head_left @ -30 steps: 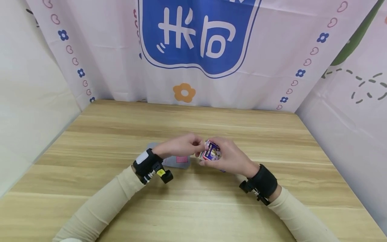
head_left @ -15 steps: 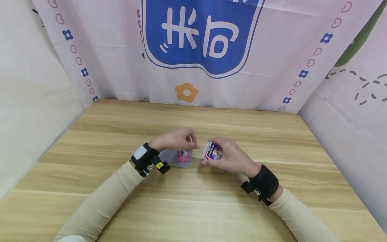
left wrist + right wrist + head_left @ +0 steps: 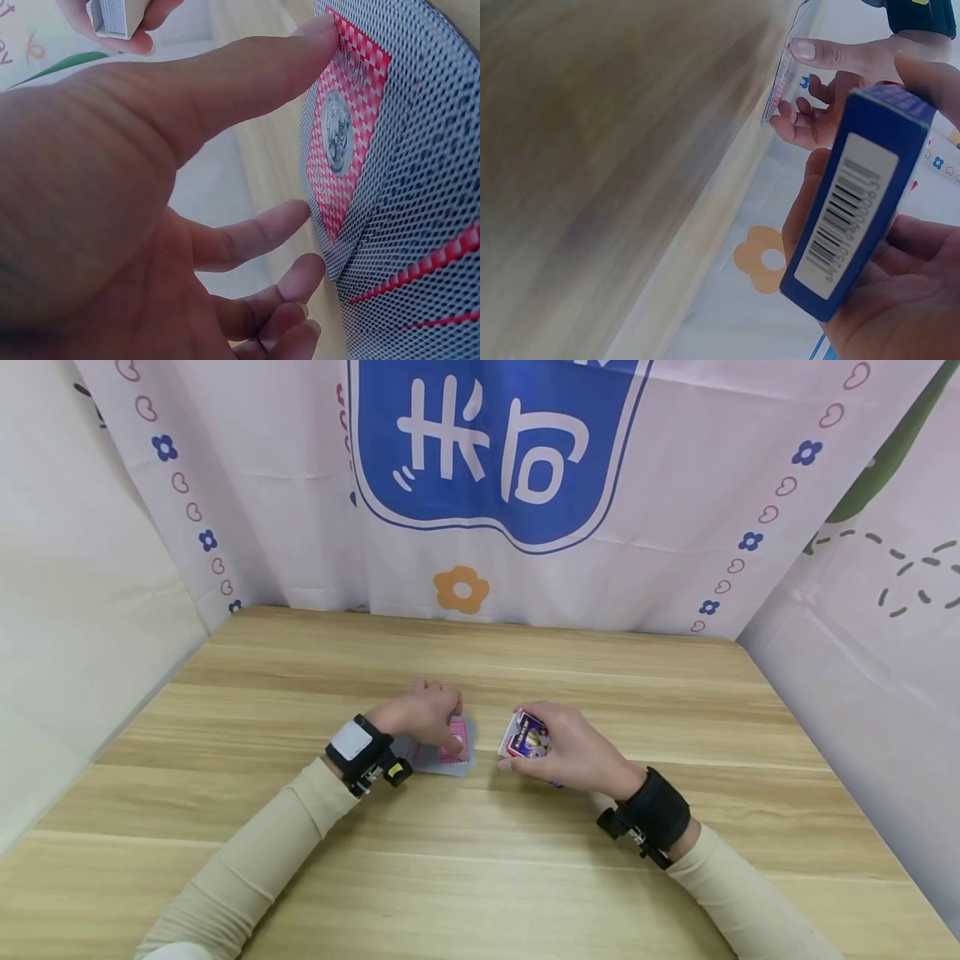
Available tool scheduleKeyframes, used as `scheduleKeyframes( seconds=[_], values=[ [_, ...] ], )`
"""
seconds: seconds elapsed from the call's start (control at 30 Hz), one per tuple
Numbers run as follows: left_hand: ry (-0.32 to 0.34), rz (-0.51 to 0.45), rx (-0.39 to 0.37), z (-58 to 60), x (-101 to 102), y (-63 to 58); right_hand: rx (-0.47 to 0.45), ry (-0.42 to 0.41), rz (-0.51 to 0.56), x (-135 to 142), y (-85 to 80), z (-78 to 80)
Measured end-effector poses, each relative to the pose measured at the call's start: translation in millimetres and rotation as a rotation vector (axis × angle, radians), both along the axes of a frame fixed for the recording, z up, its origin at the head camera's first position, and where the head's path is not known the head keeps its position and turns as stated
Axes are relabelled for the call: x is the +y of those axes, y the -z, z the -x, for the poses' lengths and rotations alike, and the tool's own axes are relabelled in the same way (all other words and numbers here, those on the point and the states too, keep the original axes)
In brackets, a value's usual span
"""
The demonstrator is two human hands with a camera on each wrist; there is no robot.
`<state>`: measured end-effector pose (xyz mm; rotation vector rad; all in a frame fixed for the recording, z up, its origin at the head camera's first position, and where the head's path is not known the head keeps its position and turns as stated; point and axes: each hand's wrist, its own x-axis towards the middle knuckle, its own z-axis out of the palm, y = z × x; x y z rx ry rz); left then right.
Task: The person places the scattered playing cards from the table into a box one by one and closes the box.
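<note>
Several playing cards (image 3: 452, 769) lie fanned and overlapping on the table, grey-patterned backs up, the top one with a red checkered centre (image 3: 346, 127). Over them is my left hand (image 3: 420, 714), thumb and fingers spread apart. In the left wrist view its thumb tip overlaps the top card's red panel, while the fingertips (image 3: 296, 214) hover near the card's edge. My right hand (image 3: 581, 747) grips a small blue card box (image 3: 529, 737) between thumb and fingers. The box's open white end faces left, and a barcode (image 3: 846, 217) shows on its other end in the right wrist view.
A wooden table (image 3: 480, 868) spans the view. White printed curtains (image 3: 675, 577) rise behind it and along both sides. Each wrist wears a black strap with a small camera, such as the right wrist camera (image 3: 617, 823).
My left hand has drawn away from the box's open end and moved left over the fanned cards, its fingers spreading. The right hand keeps holding the box in nearly the same place.
</note>
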<state>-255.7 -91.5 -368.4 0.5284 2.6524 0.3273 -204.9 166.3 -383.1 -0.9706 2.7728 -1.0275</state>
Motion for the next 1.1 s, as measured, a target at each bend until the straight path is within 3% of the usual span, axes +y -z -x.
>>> scheduleKeyframes(
  seconds=[0.17, 0.23, 0.37, 0.57, 0.77, 0.93, 1.1],
  values=[
    [-0.007, 0.028, 0.039, -1.0, 1.1, -0.5, 0.008, -0.013, 0.011, -1.1, 0.4, 0.4],
    [0.028, 0.055, 0.045, -0.1, 1.1, -1.4, 0.004, -0.016, 0.015, -1.1, 1.3, 0.7],
    [0.123, 0.036, -0.026, 0.1, -0.7, -8.6, -0.006, -0.017, 0.014, -0.9, 2.5, 1.0],
    [0.164, -0.188, -0.169, -5.6, -5.0, -28.2, -0.003, -0.023, 0.019, -0.8, 2.8, 1.4],
    [0.165, -0.389, -0.154, -13.6, -3.5, -47.9, 0.012, -0.032, 0.017, -0.3, 1.4, 1.8],
    [0.116, -0.523, -0.158, -15.0, -0.2, -50.7, 0.012, -0.036, 0.012, -1.2, 1.4, 1.4],
    [0.070, -0.549, -0.143, -14.0, 3.5, -44.9, 0.014, -0.033, 0.007, -2.4, 2.3, 0.2]
  ],
)
